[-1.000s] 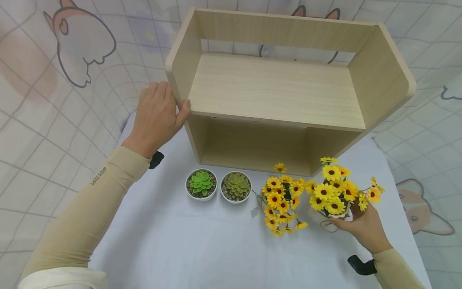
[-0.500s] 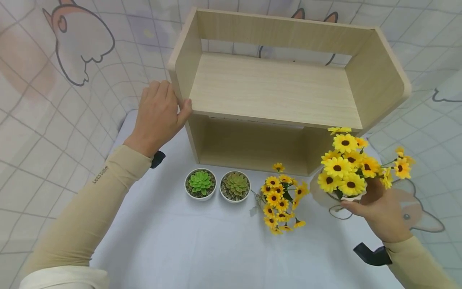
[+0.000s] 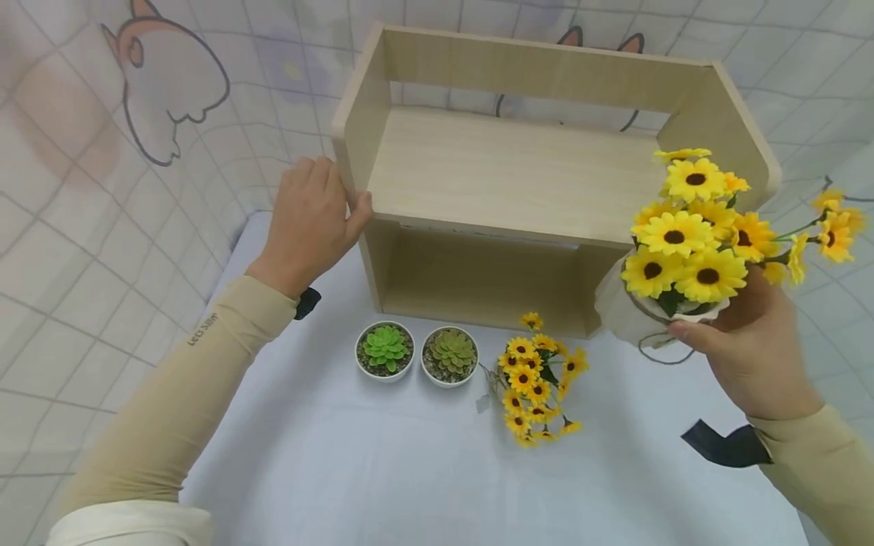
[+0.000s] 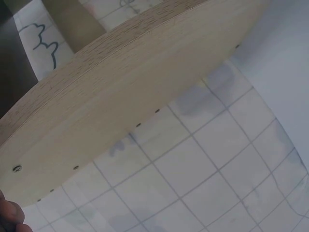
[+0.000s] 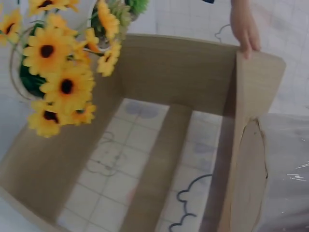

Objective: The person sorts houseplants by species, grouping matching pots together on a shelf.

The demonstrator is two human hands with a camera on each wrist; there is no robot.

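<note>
My left hand grips the front edge of the left side panel of a pale wooden two-tier shelf, thumb on the edge. The left wrist view shows its fingertips at the panel. With my right hand I hold a white flowerpot of yellow sunflowers, raised off the table before the shelf's right end and tilted. A string bow hangs on the pot. Its round base faces the shelf in the right wrist view. The fingers behind the pot are hidden.
In front of the shelf, a bright green succulent and a duller green succulent stand in white bowls. Right of them is a second bunch of small sunflowers. A patterned grid cloth hangs around the white table.
My right hand has lifted the flowerpot from the table and carried it up and to the right, towards the upper tier. My left hand keeps its grip on the side panel.
</note>
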